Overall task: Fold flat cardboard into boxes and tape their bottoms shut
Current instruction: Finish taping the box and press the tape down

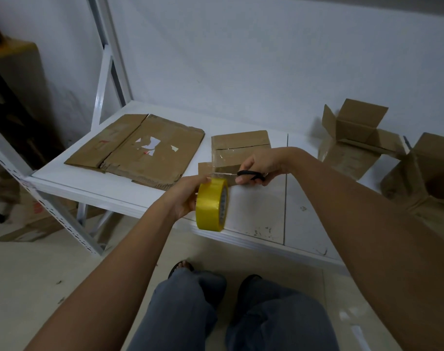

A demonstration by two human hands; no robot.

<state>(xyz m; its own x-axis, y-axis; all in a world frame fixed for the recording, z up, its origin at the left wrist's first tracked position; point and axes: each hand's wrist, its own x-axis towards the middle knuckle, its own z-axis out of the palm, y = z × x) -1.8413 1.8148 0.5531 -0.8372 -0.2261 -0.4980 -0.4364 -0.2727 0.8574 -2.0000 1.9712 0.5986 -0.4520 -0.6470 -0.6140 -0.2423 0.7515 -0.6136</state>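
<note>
Cutting the tape at the box bottom.
Your left hand grips the tape roll taut off the folded box on the shelf; your right hand holds the scissors at the strip.

Taped brown box beside flat cardboard, yellow tape roll.

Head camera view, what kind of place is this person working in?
Probably a storeroom or small packing area: a white metal shelving unit serves as the bench, with flattened cardboard and open boxes on it, against a bare white wall.
</note>
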